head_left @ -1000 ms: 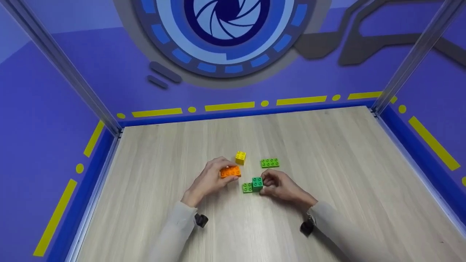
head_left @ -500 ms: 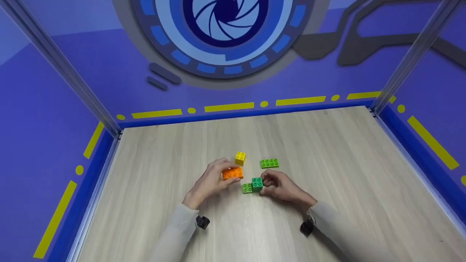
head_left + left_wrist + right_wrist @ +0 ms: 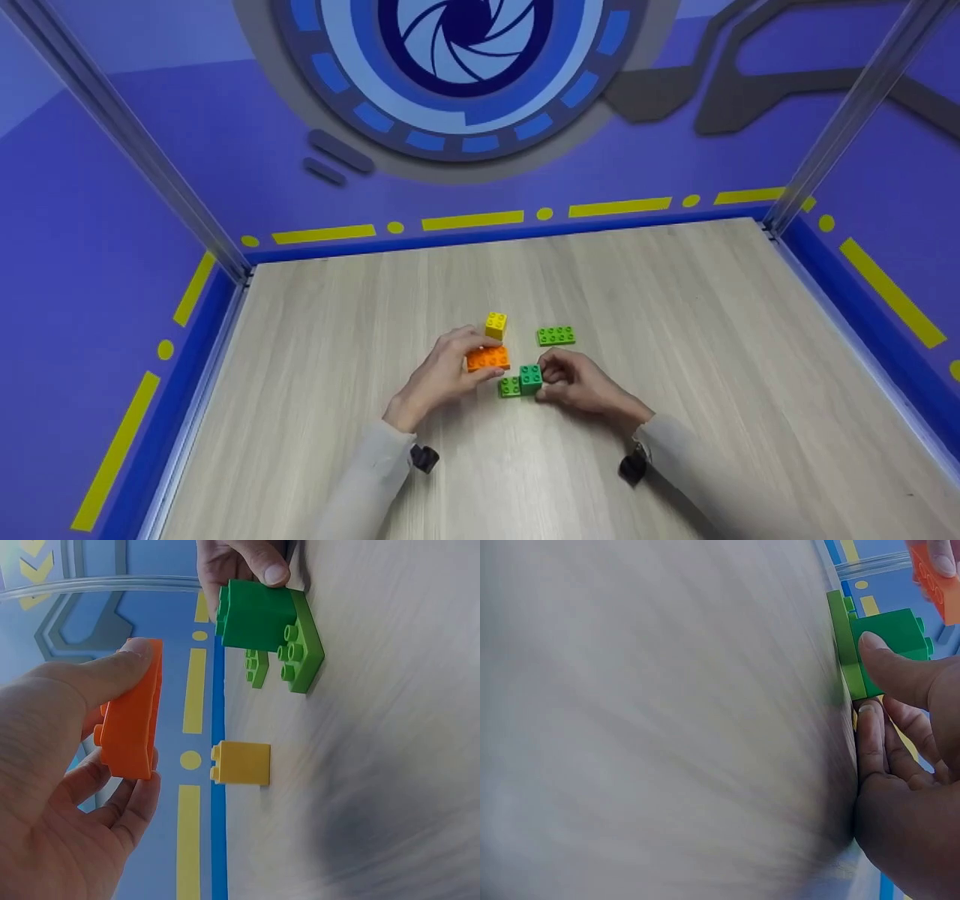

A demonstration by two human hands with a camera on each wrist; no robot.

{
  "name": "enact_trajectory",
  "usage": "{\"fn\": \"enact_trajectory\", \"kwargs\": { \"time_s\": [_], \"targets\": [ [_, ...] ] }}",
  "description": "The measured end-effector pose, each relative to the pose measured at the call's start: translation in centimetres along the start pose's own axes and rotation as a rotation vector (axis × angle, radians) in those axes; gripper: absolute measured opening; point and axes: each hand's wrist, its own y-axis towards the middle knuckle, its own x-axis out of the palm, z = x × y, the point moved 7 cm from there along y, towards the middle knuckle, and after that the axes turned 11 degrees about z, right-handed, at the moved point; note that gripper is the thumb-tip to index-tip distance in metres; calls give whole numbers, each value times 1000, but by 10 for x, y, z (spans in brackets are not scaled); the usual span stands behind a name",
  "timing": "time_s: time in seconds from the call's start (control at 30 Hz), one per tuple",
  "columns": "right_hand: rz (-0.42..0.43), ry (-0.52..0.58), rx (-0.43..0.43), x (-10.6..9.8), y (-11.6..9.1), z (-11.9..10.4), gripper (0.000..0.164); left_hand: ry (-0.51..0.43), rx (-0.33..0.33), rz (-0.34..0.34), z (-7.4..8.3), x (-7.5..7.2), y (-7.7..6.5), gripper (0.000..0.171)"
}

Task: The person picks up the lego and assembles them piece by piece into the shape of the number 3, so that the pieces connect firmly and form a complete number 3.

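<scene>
Left hand (image 3: pixel 442 367): thumb and fingers part only as far as the thing between them, an orange, oblong plastic brick with two rows of round studs (image 3: pixel 488 359). Thumb on one side, fingers on the other. Brick is in the air, clear of the pale wood-grain tabletop (image 3: pixel 637 300), studs up, to the left of and slightly beyond the green stack; the two are apart.

Right hand (image 3: pixel 585 382): low at the stack's right end, little finger side down by the tabletop. Thumb lies against the near face of a dark green, cube-like plastic brick with four studs on top (image 3: pixel 530 379); fingers curl in at its other side. Grip is narrow, around that brick's end.

Dark green brick sits upright on a lime-green, flat plastic plate (image 3: pixel 510 387), covering its right half; four studs show bare on the left half. Plate rests flat on the tabletop.

Yellow, cube-like plastic brick (image 3: pixel 496 324) stands upright on the tabletop, just beyond the left hand's fingers. Second lime-green, flat oblong plate with eight studs (image 3: pixel 556 335) lies beyond the right hand, near it, studs up.

Light grey sleeves (image 3: pixel 367 469) on both arms; blue-purple printed panels (image 3: pixel 495 199) behind.
</scene>
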Motion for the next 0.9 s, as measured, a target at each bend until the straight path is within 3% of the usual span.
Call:
{"fn": "enact_trajectory", "kwargs": {
  "time_s": [0.9],
  "targets": [
    [-5, -5, -14, -1, 2, -1, 35, -38, 53, 2, 11, 12, 6, 36]
  ]
}}
